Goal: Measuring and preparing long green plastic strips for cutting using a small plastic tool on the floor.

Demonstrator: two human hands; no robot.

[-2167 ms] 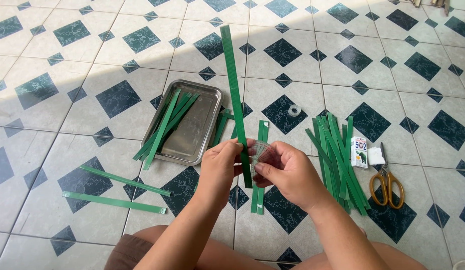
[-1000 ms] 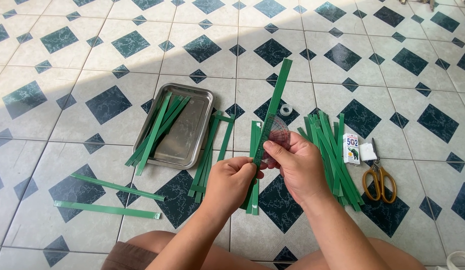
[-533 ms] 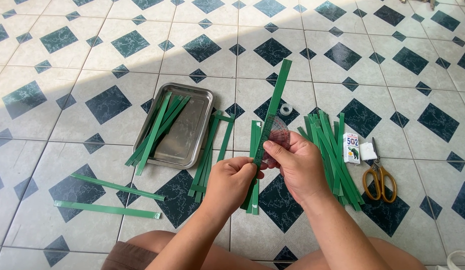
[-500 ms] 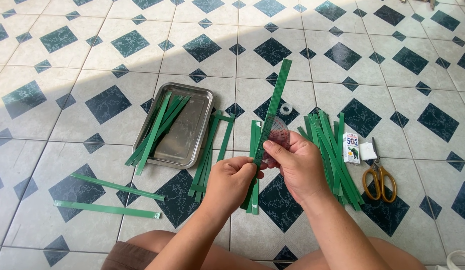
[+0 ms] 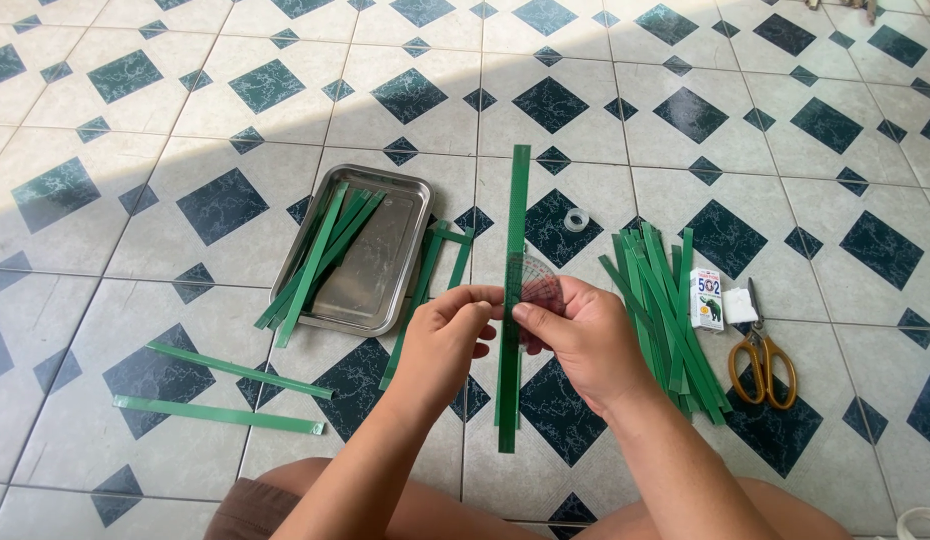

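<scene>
Both hands, left hand (image 5: 447, 335) and right hand (image 5: 577, 335), pinch one green strip (image 5: 512, 300) with a small protractor (image 5: 538, 290); finished strips fill the tray (image 5: 400, 290) at ten o'clock, a pile (image 5: 665, 300) waits at three.

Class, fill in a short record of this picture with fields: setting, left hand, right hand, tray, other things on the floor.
Setting: tiled floor, white with dark green diamonds, seen from above
Left hand: pinches a long green strip, held upright
Right hand: holds a clear protractor against that strip
Tray: metal, with several green strips lying across it
Other things: pile of green strips, glue bottle, scissors, tape roll, two loose strips
</scene>
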